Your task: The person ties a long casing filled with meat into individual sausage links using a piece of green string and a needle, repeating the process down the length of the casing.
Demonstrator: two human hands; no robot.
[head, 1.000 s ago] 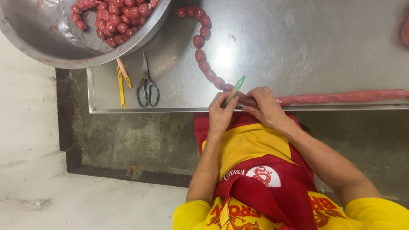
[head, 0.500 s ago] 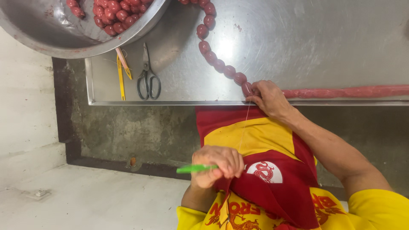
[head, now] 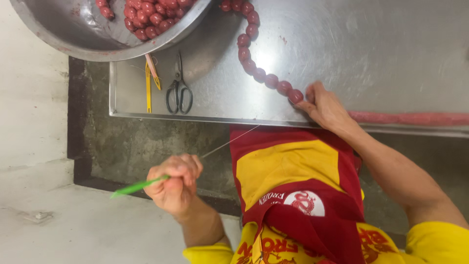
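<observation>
My left hand is closed around a green needle-like tool, held below and away from the table edge. A thin white string runs taut from that hand up toward the table edge. My right hand rests at the steel table's front edge, pinching the last red link of a sausage chain. The chain curves up toward the bowl. To the right of this hand, the unlinked red sausage lies along the table edge.
A big metal bowl with several red sausage balls overhangs the steel table at upper left. Black scissors and a yellow tool lie near the table's left front. My red and yellow apron hangs below; concrete floor is lower left.
My left hand has drawn away from the sausage at the table edge, down and to the left, with the green tool, pulling the string taut. My right hand stayed on the link.
</observation>
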